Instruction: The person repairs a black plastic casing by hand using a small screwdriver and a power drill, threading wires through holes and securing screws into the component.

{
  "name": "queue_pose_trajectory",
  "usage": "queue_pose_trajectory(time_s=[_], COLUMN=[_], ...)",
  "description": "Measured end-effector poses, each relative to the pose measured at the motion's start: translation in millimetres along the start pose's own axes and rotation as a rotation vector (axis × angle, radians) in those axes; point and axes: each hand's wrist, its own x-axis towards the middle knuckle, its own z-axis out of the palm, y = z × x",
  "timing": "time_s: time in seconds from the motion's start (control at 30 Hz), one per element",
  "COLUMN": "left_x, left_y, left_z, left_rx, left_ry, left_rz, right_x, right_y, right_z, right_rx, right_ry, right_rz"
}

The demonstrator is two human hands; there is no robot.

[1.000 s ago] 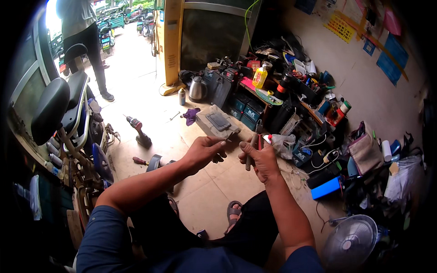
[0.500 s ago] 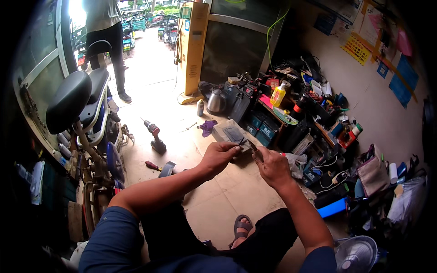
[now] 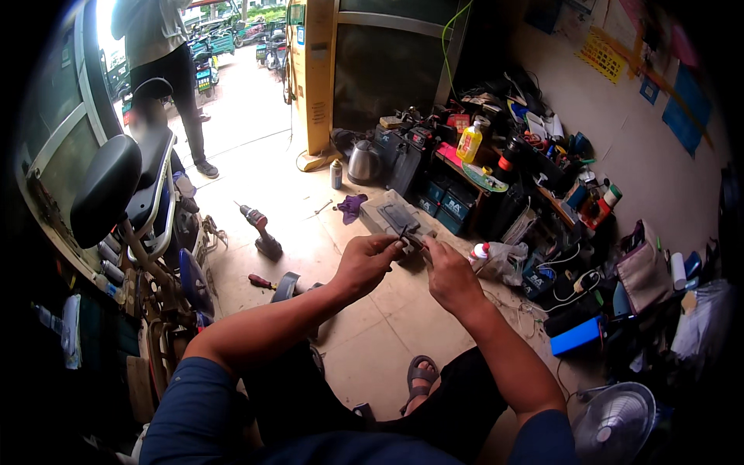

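My left hand [image 3: 368, 263] is closed, pinching a small, thin dark piece [image 3: 403, 231] between thumb and fingertips, out over the floor in front of me. My right hand [image 3: 453, 279] is closed round a metal hand tool [image 3: 412, 242], its tip close to that piece; whether they touch I cannot tell. Just beyond both hands lies a dusty grey plastic case [image 3: 380, 205]. A white bottle with a red cap [image 3: 479, 256] stands right of my right hand. Below my left arm is a grey ring-shaped object [image 3: 287, 288].
A cordless drill [image 3: 265, 240] and screwdriver [image 3: 262, 281] lie left. A scooter [image 3: 155, 201] lines the left side; a person [image 3: 178, 93] stands in the doorway. Cluttered shelving [image 3: 504, 170] with batteries [image 3: 446, 203] lines the right, near a fan [image 3: 612, 418].
My hands have drawn closer together, with the small dark piece now raised beside the tool's tip. The view has also shifted slightly, moving surroundings in the picture.
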Motion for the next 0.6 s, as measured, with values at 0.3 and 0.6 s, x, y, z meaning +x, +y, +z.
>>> queue_pose_trajectory(time_s=[0.3,0.6], left_x=[-0.2,-1.5], left_y=[5.7,2.1], left_z=[12.9,18.1], left_rx=[0.048,0.101], left_ry=[-0.02,-0.02], left_rz=[0.013,0.073], right_x=[-2.4,-3.1], right_y=[3.6,8.8], right_z=[-0.8,-2.1], right_rx=[-0.046,-0.153], right_ry=[-0.01,0.051], right_rz=[-0.007,-0.068])
